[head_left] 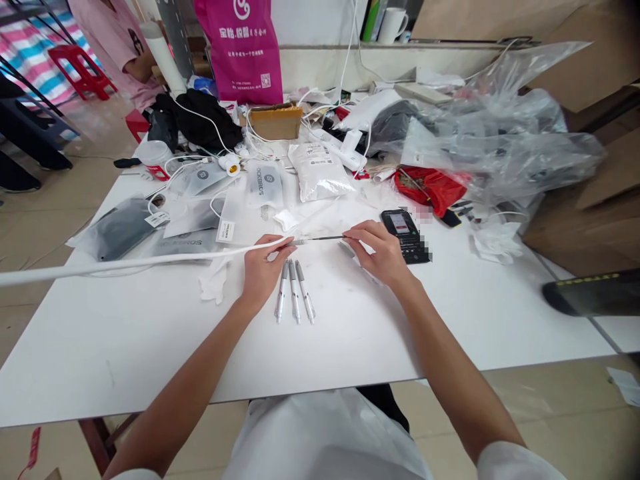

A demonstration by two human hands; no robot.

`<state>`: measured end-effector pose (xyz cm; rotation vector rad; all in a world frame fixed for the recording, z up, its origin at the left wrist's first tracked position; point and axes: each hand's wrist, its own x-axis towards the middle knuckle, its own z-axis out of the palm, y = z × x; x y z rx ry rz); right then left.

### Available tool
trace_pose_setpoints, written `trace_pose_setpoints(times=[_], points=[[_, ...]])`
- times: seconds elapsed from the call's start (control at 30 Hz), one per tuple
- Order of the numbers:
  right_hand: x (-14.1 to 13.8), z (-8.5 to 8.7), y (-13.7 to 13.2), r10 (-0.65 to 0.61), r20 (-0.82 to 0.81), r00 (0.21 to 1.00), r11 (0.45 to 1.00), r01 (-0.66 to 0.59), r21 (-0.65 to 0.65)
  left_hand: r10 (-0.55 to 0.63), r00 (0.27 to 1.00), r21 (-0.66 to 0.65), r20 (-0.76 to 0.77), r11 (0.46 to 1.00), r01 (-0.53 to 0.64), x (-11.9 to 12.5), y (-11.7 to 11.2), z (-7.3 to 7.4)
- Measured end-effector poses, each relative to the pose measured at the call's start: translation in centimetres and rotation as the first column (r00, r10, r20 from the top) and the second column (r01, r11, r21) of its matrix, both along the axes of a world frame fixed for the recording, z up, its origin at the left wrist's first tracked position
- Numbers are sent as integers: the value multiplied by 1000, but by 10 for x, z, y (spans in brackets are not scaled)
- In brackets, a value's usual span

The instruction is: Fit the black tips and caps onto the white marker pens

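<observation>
My left hand [266,267] is closed, its fingertips pinching a clear pen barrel [302,241] that is mostly hidden by the fingers. Level with it, my right hand [376,250] pinches the far end of a thin dark pen refill [331,238]. The refill runs straight towards the barrel; whether its tip sits inside is too small to tell. Just below, three pens [295,293] with grey and clear bodies lie side by side on the white table [350,333]. Beyond my right hand is a black phone [407,237] with its screen lit.
A white cable [125,265] crosses in front at the left, passing over my left hand. Packaged pouches [117,227], a white plastic parcel [320,172], a red bag [430,189] and clear plastic wrap [500,140] crowd the back. Cardboard boxes [580,207] stand at right. Another person [117,50] is far left.
</observation>
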<state>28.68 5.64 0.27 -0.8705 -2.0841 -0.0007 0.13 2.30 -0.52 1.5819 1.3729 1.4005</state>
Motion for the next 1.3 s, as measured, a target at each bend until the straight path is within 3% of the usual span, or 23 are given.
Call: trace_pose_setpoints(times=[0.23, 0.4, 0.67, 0.83, 1.13, 1.23, 1.3], points=[[2, -5, 1, -16, -19, 1000, 999, 15, -43, 19, 1000, 4, -11, 1000, -19, -2, 1, 1], [0, -5, 1, 1, 55, 998, 1000, 0, -11, 10, 998, -1, -63, 1000, -10, -2, 1, 1], [-20, -6, -10, 66, 228, 971, 995, -81, 56, -249, 924, 106, -289, 951, 289, 2, -3, -4], [-34, -5, -20, 103, 333, 937, 994, -113, 12, -348, 898, 21, -270, 930, 367, 9, -12, -5], [-48, 9, -40, 184, 240, 953, 946, -106, -306, -357, 842, 0, -404, 921, 391, 8, -12, -6], [-38, 20, -33, 175, 160, 971, 959, -132, -250, -317, 877, 38, -361, 934, 354, 9, -12, -4], [-16, 22, -26, 51, 147, 988, 986, -26, -166, -284, 919, 43, -272, 951, 306, 9, -13, 0]])
